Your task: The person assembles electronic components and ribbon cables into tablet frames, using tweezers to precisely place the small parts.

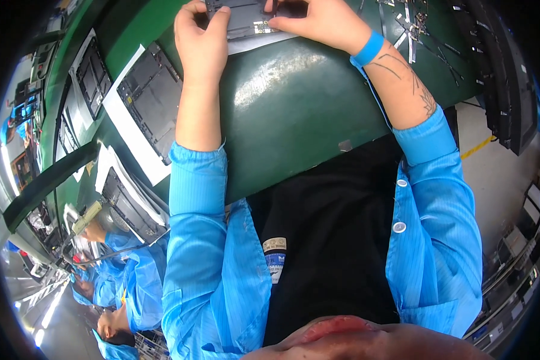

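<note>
A dark flat panel (243,12), like a laptop case part, lies at the top edge of the view and is partly cut off. My left hand (203,45) grips its left side, thumb on top and fingers around the edge. Over the panel's right part, my right hand (327,23) has its thumb and a finger bent together near a small light strip (262,27); whatever they pinch is too small or hidden. A white sheet (261,42) shows under the panel. Around my right wrist sits a blue strap (369,48) with a cord.
Similar dark panels (150,90) lie on white sheets to the left on the green table (282,114). Thin cables (414,30) are heaped at the far right. A black rack-like stack (501,78) stands beyond the right edge. A co-worker in blue (141,276) sits at lower left.
</note>
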Available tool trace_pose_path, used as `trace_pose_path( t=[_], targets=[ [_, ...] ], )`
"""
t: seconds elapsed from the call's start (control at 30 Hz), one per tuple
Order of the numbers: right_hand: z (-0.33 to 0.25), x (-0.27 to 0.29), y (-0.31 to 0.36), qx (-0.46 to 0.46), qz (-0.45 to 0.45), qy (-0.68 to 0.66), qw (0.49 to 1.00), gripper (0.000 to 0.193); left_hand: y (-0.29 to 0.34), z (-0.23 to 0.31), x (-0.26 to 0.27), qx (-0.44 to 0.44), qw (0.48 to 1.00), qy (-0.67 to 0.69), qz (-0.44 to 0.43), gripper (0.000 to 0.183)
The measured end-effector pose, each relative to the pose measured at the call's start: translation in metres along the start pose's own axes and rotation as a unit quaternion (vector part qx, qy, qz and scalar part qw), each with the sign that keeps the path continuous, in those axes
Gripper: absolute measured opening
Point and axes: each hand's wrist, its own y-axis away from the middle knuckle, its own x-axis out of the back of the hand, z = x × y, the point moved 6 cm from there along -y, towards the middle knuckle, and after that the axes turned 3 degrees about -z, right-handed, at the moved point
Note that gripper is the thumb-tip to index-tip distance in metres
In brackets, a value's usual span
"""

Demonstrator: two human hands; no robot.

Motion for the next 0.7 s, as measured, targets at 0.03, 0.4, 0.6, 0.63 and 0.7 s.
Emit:
trace_pose_path(
  t=[0.03, 0.4, 0.6, 0.63, 0.7],
  targets=[
    [0.003, -0.003, 0.0, 0.008, -0.007, 0.011, 1.0, 0.023, 0.0, -0.006, -0.002, 0.004, 0.996, 0.083, -0.015, 0.025],
    [-0.013, 0.002, -0.001, -0.034, -0.021, 0.045, 0.998, 0.021, 0.008, 0.035, -0.019, 0.126, 0.965, 0.215, -0.079, 0.028],
    [-0.011, 0.001, 0.001, -0.002, -0.026, 0.086, 0.996, 0.02, 0.004, 0.007, -0.015, 0.154, 0.965, 0.197, -0.084, 0.032],
    [0.002, -0.001, 0.003, -0.054, -0.009, 0.014, 0.998, 0.024, 0.002, -0.003, -0.011, 0.138, 0.965, 0.215, -0.053, 0.026],
    [0.012, -0.003, 0.004, -0.106, 0.009, -0.058, 0.993, 0.028, 0.002, -0.014, -0.007, 0.122, 0.965, 0.233, -0.024, 0.021]
  ],
)
